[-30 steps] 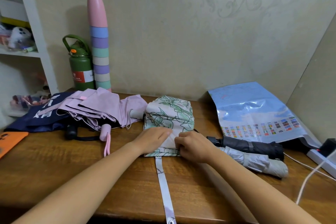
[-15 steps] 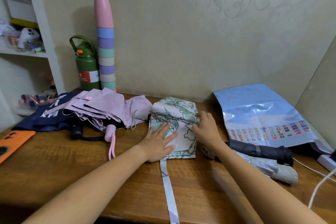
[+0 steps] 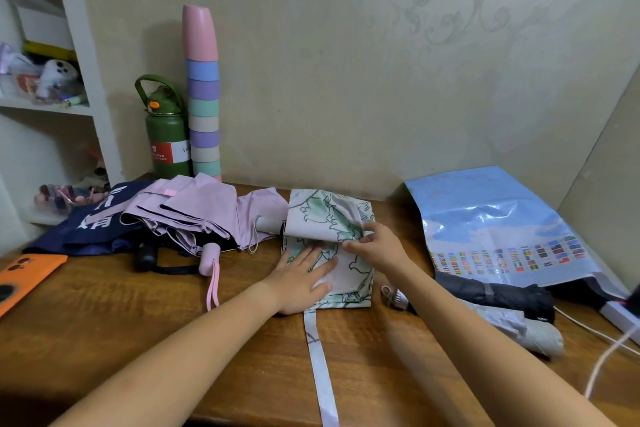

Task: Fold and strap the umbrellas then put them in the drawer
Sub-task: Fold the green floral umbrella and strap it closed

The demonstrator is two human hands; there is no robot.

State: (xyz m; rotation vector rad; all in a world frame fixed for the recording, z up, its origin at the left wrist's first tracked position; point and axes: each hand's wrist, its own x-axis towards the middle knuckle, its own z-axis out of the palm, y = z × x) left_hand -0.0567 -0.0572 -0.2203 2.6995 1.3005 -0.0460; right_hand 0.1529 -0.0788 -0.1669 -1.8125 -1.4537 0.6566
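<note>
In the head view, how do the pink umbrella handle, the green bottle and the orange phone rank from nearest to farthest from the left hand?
From the left hand:
1. Pink umbrella handle, just to its left on the table.
2. Green bottle, at the back by the wall.
3. Orange phone, at the far left edge.

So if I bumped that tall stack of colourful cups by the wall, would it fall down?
Probably, yes. The stack of cups is very tall and narrow, and it already leans a little, so a bump would likely topple it. The green bottle stands close beside it and might stop a fall that way. The cups look like light plastic, so they would probably scatter rather than break.
</note>
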